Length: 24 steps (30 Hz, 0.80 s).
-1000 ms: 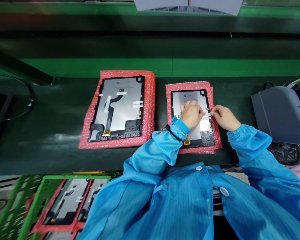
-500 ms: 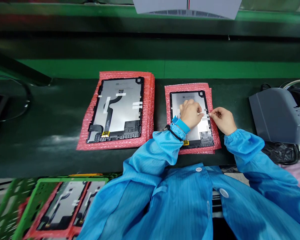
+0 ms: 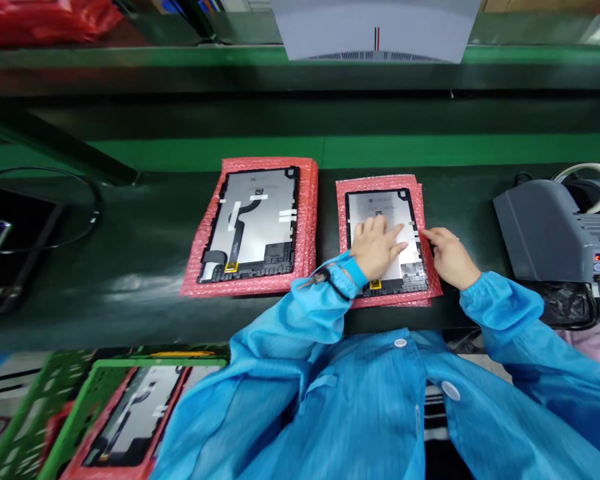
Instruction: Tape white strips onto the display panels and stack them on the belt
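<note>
My left hand point(image 3: 376, 248) lies with spread fingers on the silvery back of a tablet screen panel point(image 3: 375, 201), covering part of its middle. At the panel's right edge, the outstretched index finger of my right hand point(image 3: 453, 259) touches the black frame near small white tape strips; its other fingers are partly curled, and I see nothing held in them. The panel rests on pink bubble wrap point(image 3: 433, 275). To the left, a second screen panel point(image 3: 254, 217) with a black flex cable and white tape strips lies on a thicker bubble-wrap stack point(image 3: 307, 220).
A grey tape dispenser point(image 3: 543, 230) with a red display stands at the right, a tape roll point(image 3: 593, 175) on it. Below left, a green crate point(image 3: 100, 363) holds more wrapped panels. A black device with a cable point(image 3: 17, 247) sits at the far left of the dark bench.
My left fingers have spread out from a closer, bent pose over the panel. My right hand has gone from a pinch at the edge to an extended index finger. The camera view has shifted.
</note>
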{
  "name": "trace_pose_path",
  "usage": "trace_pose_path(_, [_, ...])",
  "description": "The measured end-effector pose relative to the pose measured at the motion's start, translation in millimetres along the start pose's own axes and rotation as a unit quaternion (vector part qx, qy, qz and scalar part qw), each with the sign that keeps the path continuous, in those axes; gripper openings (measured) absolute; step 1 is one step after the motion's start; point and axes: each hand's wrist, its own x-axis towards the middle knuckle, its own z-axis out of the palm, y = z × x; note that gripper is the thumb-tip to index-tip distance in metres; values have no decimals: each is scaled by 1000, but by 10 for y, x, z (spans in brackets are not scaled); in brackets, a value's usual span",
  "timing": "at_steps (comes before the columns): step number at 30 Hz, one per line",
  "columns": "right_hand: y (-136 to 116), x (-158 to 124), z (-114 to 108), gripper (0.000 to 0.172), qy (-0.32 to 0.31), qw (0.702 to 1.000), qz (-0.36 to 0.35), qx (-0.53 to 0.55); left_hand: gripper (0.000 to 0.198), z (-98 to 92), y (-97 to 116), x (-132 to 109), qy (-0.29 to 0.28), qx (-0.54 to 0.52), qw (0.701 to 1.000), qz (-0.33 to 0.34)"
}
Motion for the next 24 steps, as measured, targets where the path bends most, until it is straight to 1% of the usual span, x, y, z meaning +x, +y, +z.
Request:
trace_pose_path(2, [50,66,-38,30,30,995,76,52,48,-68,-116,-175,41,0,995,-89])
trace_pose_path(3, [57,99,-46,25,33,991,114,69,46,-90,-166,-280,51,4,989,-136])
trace_pose_path(4, [50,131,-47,21,25,987,142,78,43,-101,-205,-387,43,7,983,-181])
trace_pose_path(6, [-3,187,-39,16,-4,984,159,76,40,-88,-247,-569,-13,9,969,-247])
trace_pose_path(8, [-86,223,-33,12,-4,987,148,56,39,-44,-255,-674,-67,-2,961,-270])
trace_pose_path(9, [-130,231,-32,12,11,989,139,51,38,-17,-255,-696,-75,-11,960,-268])
trace_pose_path(11, [-208,230,-34,12,48,987,132,78,32,35,-265,-695,-65,-37,964,-257])
trace_pose_path(12, [-242,223,-36,13,66,980,141,122,28,57,-277,-683,-56,-54,965,-252])
trace_pose_path(13, [-272,214,-39,16,78,966,157,189,25,77,-292,-671,-45,-76,965,-249])
trace_pose_path(14, [-301,206,-46,21,77,943,179,271,23,93,-307,-662,-30,-100,963,-247])
trace_pose_path(15, [-331,199,-59,30,60,911,202,355,22,106,-319,-658,-10,-129,961,-245])
trace_pose_path(17, [-400,193,-109,48,-9,841,233,488,26,111,-327,-671,47,-210,947,-238])
trace_pose_path(18, [-444,197,-149,53,-50,815,238,525,27,97,-322,-688,78,-264,932,-236])
trace_pose_path(19, [-498,208,-198,55,-84,799,236,546,27,68,-315,-710,104,-327,909,-236])
trace_pose_path(20, [-565,230,-254,54,-103,792,226,557,24,21,-310,-735,126,-394,879,-236])
trace_pose_path(22, [-750,315,-365,55,-102,797,178,568,19,-137,-333,-800,157,-515,813,-222])
trace_pose_path(23, [-872,382,-408,57,-87,805,140,569,27,-244,-376,-840,174,-552,788,-208])
trace_pose_path(24, [-1014,466,-432,60,-68,814,97,568,39,-364,-448,-886,195,-570,775,-191])
